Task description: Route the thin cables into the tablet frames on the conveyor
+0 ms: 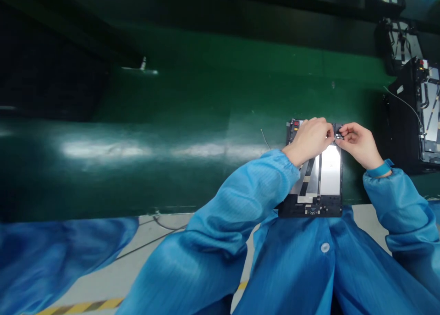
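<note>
An opened tablet [331, 175] lies on the green bench at its near edge, with silver battery panels, dark flex cables and small circuit parts showing. My left hand [313, 135] reaches across its top, fingers bent and pinched near the upper right corner. From the right side, my right hand [359, 143] meets it there, with thumb and forefinger pinched at a small dark part [338, 134] by that corner. What each fingertip grips is too small to make out. My left hand hides much of the tablet's upper middle.
Thick stacks of similar opened tablets [405, 115] stand on the right, with more behind [400, 44]. The green bench [192, 99] stretches left, with a small pale object [143, 63] farther back. A thin wire [265, 138] pokes out beside my left sleeve. Blue fabric [62, 260] shows at lower left.
</note>
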A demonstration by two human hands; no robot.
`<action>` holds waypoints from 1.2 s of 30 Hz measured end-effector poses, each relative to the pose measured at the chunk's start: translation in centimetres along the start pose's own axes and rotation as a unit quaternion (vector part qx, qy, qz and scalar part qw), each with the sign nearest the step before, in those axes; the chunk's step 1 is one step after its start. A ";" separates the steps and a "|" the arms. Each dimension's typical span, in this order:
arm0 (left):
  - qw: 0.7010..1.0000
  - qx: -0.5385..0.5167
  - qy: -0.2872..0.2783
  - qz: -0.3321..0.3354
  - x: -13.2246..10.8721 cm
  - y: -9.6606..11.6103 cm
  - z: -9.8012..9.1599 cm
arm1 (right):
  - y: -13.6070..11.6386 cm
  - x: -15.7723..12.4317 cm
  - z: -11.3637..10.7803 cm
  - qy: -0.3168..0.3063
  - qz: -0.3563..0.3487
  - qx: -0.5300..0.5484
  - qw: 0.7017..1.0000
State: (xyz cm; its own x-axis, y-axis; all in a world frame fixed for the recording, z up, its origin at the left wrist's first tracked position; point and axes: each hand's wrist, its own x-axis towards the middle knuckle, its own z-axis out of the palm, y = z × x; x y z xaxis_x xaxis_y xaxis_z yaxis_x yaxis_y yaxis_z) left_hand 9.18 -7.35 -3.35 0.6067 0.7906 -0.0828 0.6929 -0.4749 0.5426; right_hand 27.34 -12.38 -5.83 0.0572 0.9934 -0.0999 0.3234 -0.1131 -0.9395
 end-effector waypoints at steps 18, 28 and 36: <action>0.995 -0.036 0.090 0.015 -1.9 -1.2 -2.3 | 0.1 0.4 0.2 0.003 -0.003 0.021 1.000; 0.995 0.083 -0.040 -0.047 -13.7 -7.7 -4.0 | -4.0 -1.9 3.1 -0.029 -0.077 -0.026 0.996; 0.989 0.111 0.095 0.019 -15.0 -3.0 -4.6 | -6.9 -3.0 9.9 -0.292 -0.183 -0.189 0.920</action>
State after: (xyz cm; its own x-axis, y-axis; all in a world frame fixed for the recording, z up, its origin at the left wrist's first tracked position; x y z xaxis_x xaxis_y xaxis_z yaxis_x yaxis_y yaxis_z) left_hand -3.80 -15.97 0.10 0.5638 0.8193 0.1039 0.7525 -0.5615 0.3442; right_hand 15.63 -14.33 -2.29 -0.6011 0.7967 -0.0623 0.5315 0.3403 -0.7757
